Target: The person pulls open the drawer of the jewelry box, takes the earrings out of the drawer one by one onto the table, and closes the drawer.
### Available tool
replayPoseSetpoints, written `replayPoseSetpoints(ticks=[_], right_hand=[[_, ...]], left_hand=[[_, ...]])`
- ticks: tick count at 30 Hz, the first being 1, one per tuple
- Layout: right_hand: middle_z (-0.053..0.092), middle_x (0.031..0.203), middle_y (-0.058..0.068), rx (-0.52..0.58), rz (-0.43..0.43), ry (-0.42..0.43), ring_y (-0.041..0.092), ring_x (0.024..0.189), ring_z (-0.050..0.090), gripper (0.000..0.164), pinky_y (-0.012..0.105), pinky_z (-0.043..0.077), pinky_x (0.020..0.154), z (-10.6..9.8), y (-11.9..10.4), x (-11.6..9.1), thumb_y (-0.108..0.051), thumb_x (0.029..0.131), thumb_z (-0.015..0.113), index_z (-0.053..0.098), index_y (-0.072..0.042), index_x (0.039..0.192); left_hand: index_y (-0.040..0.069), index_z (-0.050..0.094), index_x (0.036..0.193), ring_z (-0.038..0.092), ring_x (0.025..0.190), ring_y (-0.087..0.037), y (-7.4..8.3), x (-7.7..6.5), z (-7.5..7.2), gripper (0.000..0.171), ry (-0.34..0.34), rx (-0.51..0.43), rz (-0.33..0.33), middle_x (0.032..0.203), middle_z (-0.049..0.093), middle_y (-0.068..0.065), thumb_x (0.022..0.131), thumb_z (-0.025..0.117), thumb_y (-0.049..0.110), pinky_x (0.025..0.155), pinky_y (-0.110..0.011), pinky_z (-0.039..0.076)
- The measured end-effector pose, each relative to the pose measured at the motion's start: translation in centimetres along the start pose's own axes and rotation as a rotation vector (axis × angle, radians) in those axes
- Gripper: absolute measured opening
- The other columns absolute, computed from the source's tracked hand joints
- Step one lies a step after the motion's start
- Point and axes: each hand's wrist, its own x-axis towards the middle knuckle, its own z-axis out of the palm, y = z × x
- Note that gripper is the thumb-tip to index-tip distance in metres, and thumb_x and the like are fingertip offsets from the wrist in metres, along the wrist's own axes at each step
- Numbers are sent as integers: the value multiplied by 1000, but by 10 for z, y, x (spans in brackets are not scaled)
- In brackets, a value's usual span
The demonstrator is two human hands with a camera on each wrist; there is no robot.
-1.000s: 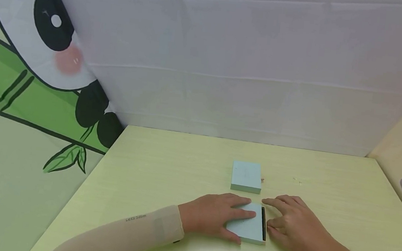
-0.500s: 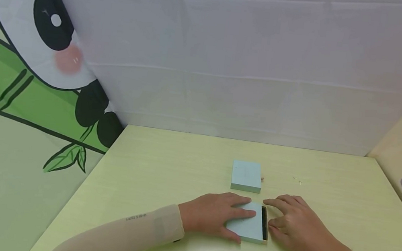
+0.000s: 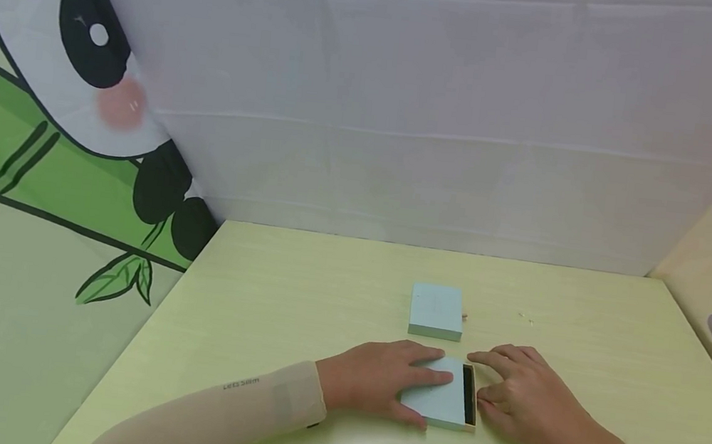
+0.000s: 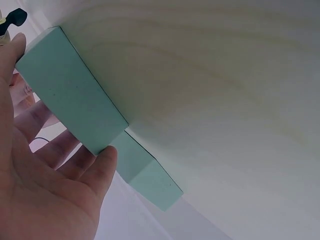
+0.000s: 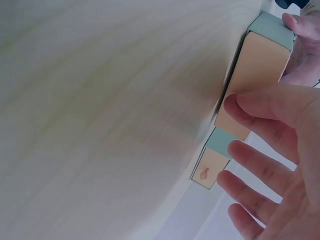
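In the head view a light blue drawer box [image 3: 433, 401] lies on the table, its inner drawer [image 5: 260, 62] partly out on the right with a dark interior strip showing. My left hand [image 3: 373, 381] holds the box's sleeve from above, thumb on the near side and fingers spread over the top and far side. At the drawer's peach front, my right hand [image 3: 528, 403] pinches with thumb and index finger; the pull tab there is hidden by the fingertips. The right hand's other fingers are extended in the right wrist view.
Behind it stands a second light blue drawer box [image 3: 436, 311], a small brown pull tab [image 5: 204, 173] on its front. Tiny pale specks [image 3: 527, 319] lie on the table [image 3: 299, 281] to the right. A white cloth wall [image 3: 437, 115] rises at the back.
The right hand has shifted slightly right and the drawer has slid a little farther out of its sleeve. The left hand and the second box have stayed put.
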Motion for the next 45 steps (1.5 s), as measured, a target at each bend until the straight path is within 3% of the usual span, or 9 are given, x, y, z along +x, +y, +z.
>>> replayPoseSetpoints(ticks=[36,45], right_hand=[[86,132,0,-6,12,5,27,115,78,19,51,63,94,-3,3,-5,-18,73,106,94,-31,81],[86,135,-1,3,52,-49,25,117,77,15,51,63,96,-7,1,-5,-23,80,106,96,-32,87]], left_hand=[[44,53,178,56,169,-13,1,-1,-2,78,1,-11,-8,187,51,8,110,73,74,125,-28,58],[46,51,179,54,170,-11,1,-1,-2,79,-9,-15,-11,188,50,9,109,72,77,126,-28,58]])
